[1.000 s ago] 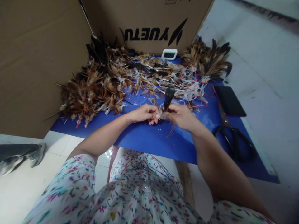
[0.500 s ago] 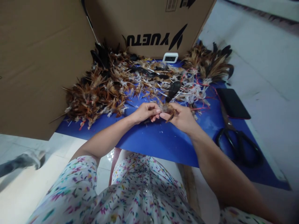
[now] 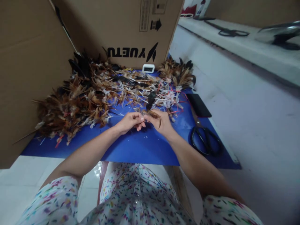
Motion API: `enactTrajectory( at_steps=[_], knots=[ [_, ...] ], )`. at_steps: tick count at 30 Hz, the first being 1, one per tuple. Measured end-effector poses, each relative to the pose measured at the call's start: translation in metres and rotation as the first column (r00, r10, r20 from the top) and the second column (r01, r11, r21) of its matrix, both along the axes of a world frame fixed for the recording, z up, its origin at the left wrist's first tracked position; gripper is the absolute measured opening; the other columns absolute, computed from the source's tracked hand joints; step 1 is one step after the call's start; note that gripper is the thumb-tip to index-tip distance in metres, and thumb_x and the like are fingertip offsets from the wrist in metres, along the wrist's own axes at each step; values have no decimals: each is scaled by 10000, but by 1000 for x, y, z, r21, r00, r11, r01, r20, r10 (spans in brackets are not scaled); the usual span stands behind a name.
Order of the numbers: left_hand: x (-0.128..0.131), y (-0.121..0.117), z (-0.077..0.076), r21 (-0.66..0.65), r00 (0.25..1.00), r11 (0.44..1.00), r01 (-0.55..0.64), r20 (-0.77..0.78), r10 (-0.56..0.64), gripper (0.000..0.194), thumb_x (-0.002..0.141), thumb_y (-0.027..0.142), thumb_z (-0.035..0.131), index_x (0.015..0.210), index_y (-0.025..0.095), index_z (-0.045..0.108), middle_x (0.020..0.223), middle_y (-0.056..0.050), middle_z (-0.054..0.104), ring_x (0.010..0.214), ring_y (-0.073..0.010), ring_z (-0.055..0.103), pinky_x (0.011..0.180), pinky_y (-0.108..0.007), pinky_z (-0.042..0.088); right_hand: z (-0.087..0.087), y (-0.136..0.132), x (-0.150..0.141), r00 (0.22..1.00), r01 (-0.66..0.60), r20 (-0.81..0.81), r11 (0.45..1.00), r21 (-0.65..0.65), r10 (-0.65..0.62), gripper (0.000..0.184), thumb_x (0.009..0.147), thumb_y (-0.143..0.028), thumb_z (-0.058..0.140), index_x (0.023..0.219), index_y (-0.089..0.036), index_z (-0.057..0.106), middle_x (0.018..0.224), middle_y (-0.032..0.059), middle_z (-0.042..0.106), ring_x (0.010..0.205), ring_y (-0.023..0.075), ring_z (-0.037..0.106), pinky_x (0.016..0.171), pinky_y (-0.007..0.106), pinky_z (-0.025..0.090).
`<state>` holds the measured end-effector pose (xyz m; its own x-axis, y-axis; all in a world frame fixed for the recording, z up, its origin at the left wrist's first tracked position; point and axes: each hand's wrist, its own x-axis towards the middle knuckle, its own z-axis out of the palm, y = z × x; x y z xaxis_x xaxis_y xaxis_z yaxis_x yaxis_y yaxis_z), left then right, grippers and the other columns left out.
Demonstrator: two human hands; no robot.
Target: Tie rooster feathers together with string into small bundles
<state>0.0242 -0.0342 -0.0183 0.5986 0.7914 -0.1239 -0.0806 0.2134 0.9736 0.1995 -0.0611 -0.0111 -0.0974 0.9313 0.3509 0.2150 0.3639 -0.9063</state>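
Observation:
Over the front half of the blue tabletop [image 3: 140, 153], both my hands meet fingertip to fingertip. My right hand [image 3: 162, 122] is closed on a small bunch of brown feathers [image 3: 153, 114] that sticks out over the thumb and fingers. Just beyond it, a dark feather [image 3: 151, 100] points up; I cannot tell whether it belongs to the bunch. My left hand [image 3: 130, 122] pinches thumb against fingers at the bunch's base, and what lies in that pinch is too small to make out. A large heap of brown and black feathers [image 3: 77, 103] spreads to the left.
Loose feathers [image 3: 131, 89] and pale and red ties [image 3: 171, 98] lie behind my hands. Another feather pile [image 3: 178, 73] is at the back right. Black-handled scissors [image 3: 206, 140], a dark phone [image 3: 199, 105] and a small white digital display [image 3: 148, 68] are on the table. Cardboard [image 3: 131, 28] stands behind.
The camera view has turned right and up, so a ledge with scissors now shows at upper right. My hands stay together at the feather bunch, with little visible change in grip.

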Motion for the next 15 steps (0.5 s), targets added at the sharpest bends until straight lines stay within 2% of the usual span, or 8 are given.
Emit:
enactTrajectory(
  at_steps=[5, 10, 15],
  knots=[
    [-1, 0, 1, -131, 999, 991, 20, 38, -16, 505, 609, 504, 893, 755, 110, 613, 664, -14, 701, 454, -57, 562, 467, -181, 450, -3, 2, 1, 1000, -7, 11, 999, 43, 7, 452, 812, -591, 691, 628, -192, 584, 577, -33, 491, 548, 102, 422, 542, 266, 353],
    [-3, 0, -2, -163, 998, 986, 22, 56, -13, 479, 626, 480, 893, 770, 101, 637, 695, -29, 705, 478, -59, 559, 467, -185, 460, -9, 5, 5, 998, -47, 56, 993, 110, 41, 384, 875, -524, 665, 675, -196, 652, 647, -10, 570, 621, 123, 496, 626, 278, 395],
    [-4, 1, -1, -172, 999, 985, 28, 49, -20, 467, 619, 469, 899, 772, 89, 675, 727, -41, 711, 499, -57, 562, 470, -180, 464, -9, 5, 5, 996, -54, 71, 991, 122, 45, 410, 874, -553, 656, 678, -193, 641, 668, -2, 580, 649, 131, 513, 650, 284, 408]
  ],
)
